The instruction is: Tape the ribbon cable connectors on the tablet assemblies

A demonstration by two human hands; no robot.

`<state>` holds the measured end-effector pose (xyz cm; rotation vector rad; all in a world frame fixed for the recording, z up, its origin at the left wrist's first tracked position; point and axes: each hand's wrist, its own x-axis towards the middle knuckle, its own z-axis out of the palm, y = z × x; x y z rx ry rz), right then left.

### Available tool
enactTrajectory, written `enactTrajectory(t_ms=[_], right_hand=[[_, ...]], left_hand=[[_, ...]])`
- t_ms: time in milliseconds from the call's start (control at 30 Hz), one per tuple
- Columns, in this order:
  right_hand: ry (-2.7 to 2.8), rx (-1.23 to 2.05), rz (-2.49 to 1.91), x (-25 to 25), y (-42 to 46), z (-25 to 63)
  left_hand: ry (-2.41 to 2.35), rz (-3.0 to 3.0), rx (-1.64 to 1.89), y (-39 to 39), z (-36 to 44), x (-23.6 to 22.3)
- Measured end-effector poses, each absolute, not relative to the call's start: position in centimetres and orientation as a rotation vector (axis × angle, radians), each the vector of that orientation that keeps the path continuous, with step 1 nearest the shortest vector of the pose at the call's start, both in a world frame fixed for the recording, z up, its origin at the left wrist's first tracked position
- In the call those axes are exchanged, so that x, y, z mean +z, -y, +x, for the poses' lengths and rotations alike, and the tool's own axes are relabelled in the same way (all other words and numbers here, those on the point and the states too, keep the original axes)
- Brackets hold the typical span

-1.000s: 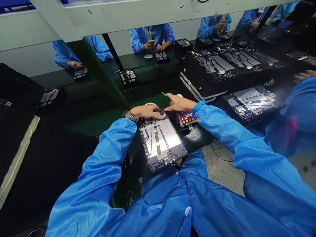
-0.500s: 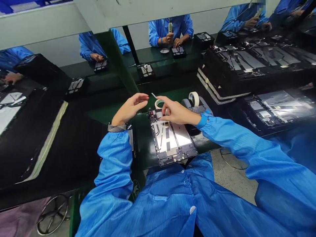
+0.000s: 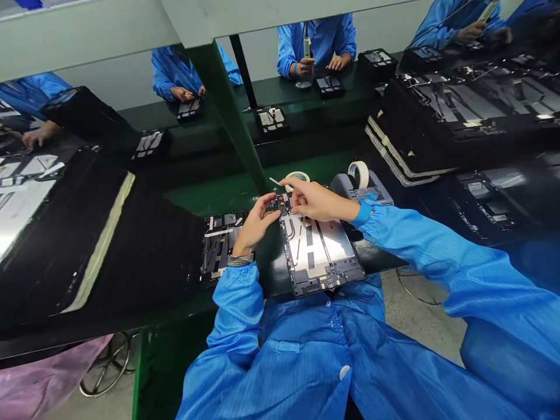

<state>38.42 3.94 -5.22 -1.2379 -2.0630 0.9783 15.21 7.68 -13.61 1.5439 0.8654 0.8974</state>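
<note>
An opened tablet chassis (image 3: 321, 251) with silver plates and black cables lies on the green bench in front of me. My right hand (image 3: 317, 201) rests over its far end, fingers pinched together on a small piece that I cannot make out. My left hand (image 3: 258, 223) comes in from the left with fingers curled, its fingertips touching the chassis's far left corner. A second, smaller opened device (image 3: 220, 242) lies just left of my left wrist.
Two tape rolls (image 3: 297, 177) (image 3: 359, 172) and a grey tape dispenser (image 3: 356, 188) stand behind the chassis. Black trays of opened tablets (image 3: 459, 111) are stacked at the right. A black mat (image 3: 87, 245) covers the left. People in blue coats work across the bench.
My left hand has dropped from the air to the chassis's far corner. My right hand went from pointing past the device to a pinch over its far end. The view has shifted left.
</note>
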Motion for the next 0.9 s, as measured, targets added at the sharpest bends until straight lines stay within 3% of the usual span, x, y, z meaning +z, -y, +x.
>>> enactTrajectory(t_ms=[667, 900], right_hand=[[2.309, 0.654, -1.152, -5.5, -7.0, 37.0], [2.301, 0.851, -1.134, -5.7, -6.8, 37.5]], left_hand=[[-0.908, 1.362, 0.889, -7.7, 16.9, -13.3], [-0.889, 1.306, 0.922, -7.6, 17.4, -13.9]])
